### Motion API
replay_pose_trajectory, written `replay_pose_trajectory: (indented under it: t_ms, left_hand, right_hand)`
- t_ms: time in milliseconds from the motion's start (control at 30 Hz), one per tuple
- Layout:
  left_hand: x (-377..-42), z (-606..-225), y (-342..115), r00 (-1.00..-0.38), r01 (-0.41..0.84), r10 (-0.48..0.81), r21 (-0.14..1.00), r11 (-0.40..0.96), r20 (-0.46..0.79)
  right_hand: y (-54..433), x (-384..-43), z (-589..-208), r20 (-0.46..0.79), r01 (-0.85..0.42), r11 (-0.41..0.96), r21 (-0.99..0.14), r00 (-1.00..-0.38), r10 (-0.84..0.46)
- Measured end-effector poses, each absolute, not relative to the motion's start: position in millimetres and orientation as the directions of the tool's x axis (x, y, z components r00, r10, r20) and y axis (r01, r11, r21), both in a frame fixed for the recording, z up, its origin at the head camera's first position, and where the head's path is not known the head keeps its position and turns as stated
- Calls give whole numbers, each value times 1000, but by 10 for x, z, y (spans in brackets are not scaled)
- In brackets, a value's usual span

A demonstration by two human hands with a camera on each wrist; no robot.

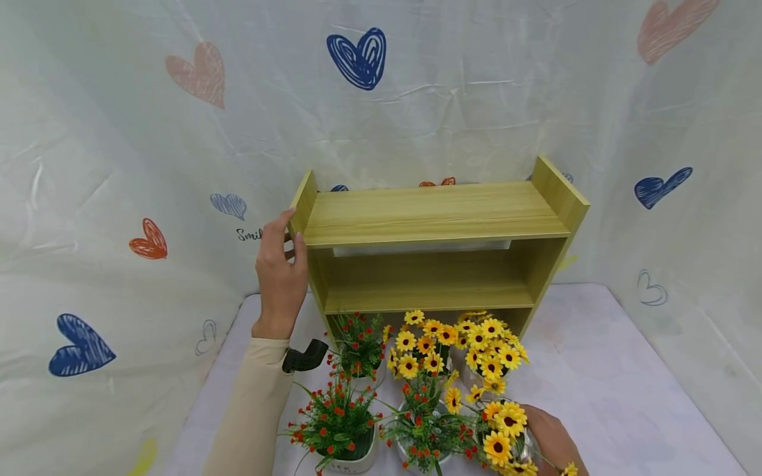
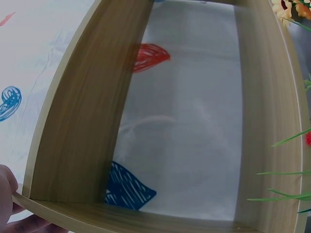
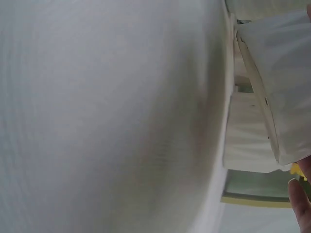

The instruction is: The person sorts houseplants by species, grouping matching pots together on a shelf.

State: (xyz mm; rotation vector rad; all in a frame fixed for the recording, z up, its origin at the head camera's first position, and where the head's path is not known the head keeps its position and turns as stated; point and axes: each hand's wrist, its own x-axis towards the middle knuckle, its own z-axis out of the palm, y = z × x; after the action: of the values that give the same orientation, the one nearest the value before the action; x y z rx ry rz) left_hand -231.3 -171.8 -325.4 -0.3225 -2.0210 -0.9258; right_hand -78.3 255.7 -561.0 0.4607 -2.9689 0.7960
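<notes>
The left hand grips the side of the wooden shelf, which stretches rightward from its fingers. The right hand grasps a potted yellow-flowered plant; red-flowered plants stand left of those fingers, other yellow blooms beyond them.

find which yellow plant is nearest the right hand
The front yellow plant: the right hand holds it, while the other two stand farther back, nearer the shelf.
</notes>
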Motion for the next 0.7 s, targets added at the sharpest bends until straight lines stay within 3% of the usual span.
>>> replay_pose_trajectory:
  t_ms: [67, 133, 300, 433, 700]
  left_hand:
    - [-2317, -3255, -1718, -591, 531, -111, 490, 691, 799]
    - [-2318, -3255, -1718, -591, 532, -111, 489, 691, 799]
    - [-2316, -3250, -1721, -582, 534, -113, 483, 694, 805]
    - [-2323, -3253, -1726, -575, 535, -111, 475, 699, 811]
    - [-2320, -3266, -1721, -585, 530, -116, 487, 694, 802]
  right_hand:
    - [2537, -678, -5558, 271, -379, 812, -444, -920, -282]
    - [2511, -582, -5475, 345, -383, 825, -415, -906, -247]
    - [2455, -518, -5196, 318, -278, 845, -456, -938, -137]
    - [2460, -506, -5028, 487, -383, 821, -423, -860, -151]
    - [2531, -600, -4689, 677, -503, 807, -310, -712, -184]
